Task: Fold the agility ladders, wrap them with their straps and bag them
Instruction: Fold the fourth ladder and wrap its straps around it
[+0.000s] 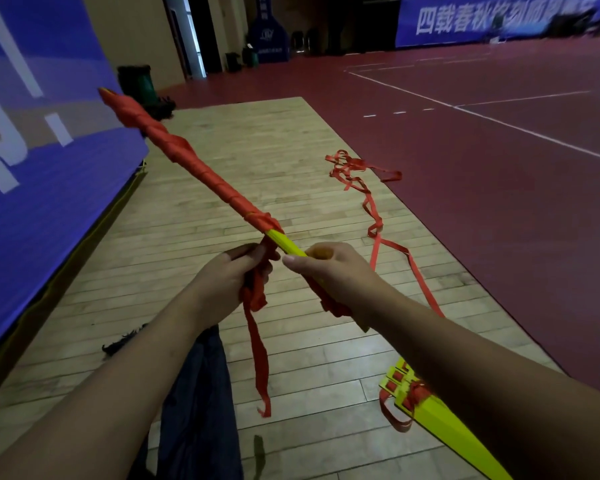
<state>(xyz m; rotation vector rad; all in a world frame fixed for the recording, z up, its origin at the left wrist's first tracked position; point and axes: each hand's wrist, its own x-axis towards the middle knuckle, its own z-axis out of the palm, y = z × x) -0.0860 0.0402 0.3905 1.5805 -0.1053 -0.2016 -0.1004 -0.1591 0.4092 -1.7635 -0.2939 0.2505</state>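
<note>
Ladder wrapping, part done.
Right hand [329, 271] gripped the raised bundle [201, 174], wrapped along its far part; left hand [229, 282] held the strap [258, 358]. A second ladder [440, 420] lay on the floor [309, 358]; bagging was not yet done.

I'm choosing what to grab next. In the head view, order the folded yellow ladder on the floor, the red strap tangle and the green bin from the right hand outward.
From the right hand:
1. folded yellow ladder, floor, lower right.
2. red strap tangle, ahead, right of centre.
3. green bin, far left corner.
</note>
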